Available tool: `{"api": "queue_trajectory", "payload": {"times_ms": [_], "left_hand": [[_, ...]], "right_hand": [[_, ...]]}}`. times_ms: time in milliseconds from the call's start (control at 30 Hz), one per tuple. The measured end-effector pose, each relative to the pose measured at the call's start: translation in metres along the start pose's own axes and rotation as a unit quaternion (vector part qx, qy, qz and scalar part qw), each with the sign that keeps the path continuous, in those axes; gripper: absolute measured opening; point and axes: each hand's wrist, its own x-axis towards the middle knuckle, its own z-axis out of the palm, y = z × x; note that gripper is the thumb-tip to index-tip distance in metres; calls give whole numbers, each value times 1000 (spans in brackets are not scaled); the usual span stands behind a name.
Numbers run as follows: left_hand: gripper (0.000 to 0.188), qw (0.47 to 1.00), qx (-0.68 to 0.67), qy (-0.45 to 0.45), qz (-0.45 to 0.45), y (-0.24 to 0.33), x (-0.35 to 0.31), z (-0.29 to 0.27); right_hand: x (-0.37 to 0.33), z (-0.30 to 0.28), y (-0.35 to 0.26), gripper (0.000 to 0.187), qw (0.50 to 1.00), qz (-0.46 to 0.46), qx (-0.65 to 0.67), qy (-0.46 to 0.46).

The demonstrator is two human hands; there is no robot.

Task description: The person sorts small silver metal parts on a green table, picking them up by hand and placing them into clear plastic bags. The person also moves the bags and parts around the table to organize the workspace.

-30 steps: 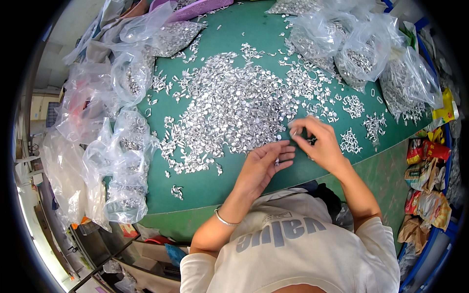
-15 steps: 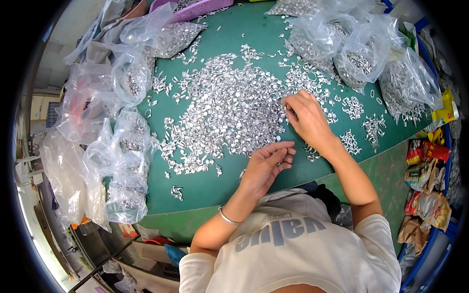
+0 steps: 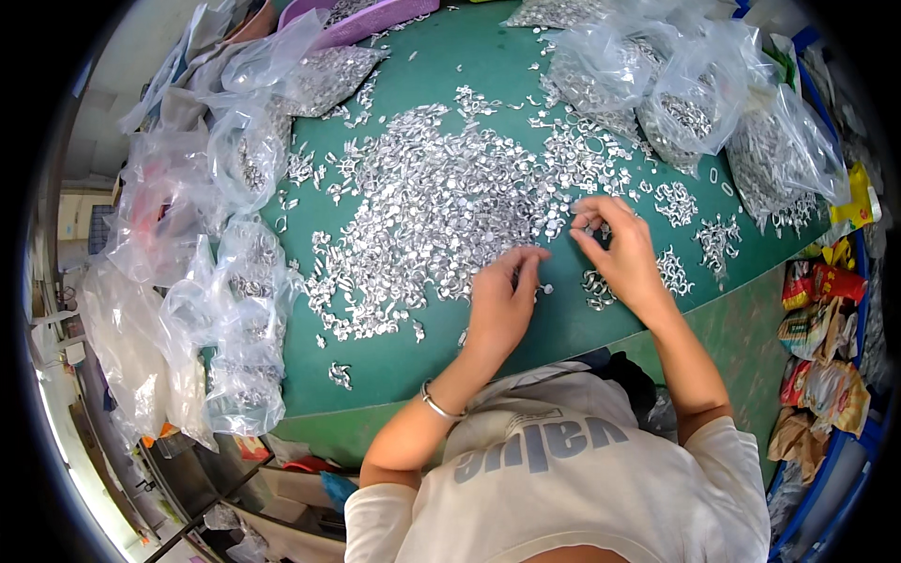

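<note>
A wide heap of small silvery metal pieces [image 3: 422,206], some ring-like and some disc-like, covers the middle of the green table [image 3: 375,380]. At the heap's near right edge is my left hand [image 3: 500,298], thumb and fingers drawn together over the pieces; whatever they pinch is too small to make out. My right hand [image 3: 621,255] hovers just right of the heap, fingers curved and thumb held apart, with no piece visible between them. A single small round piece [image 3: 547,289] lies beside my left thumb. Small sorted-looking clusters [image 3: 674,272] of curved pieces lie right of my right hand.
Clear plastic bags of metal pieces stand at the left [image 3: 249,272] and far right [image 3: 690,117]. A purple basket [image 3: 375,21] sits at the far edge. Colourful packages [image 3: 826,291] hang beyond the table's right side.
My right hand has drawn back to the right and nearer to me, its thumb now parted from the fingers. My left hand has moved forward, turning its back upward at the heap's edge.
</note>
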Motion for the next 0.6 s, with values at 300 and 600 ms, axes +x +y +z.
{"api": "queue_trajectory", "payload": {"times_ms": [300, 600], "left_hand": [[11, 849, 469, 78, 229, 10, 50, 1], [16, 893, 366, 92, 244, 8, 54, -2]], "right_hand": [[0, 15, 2, 38, 988, -90, -120, -32], [-8, -22, -2, 37, 983, -61, -104, -138]]}}
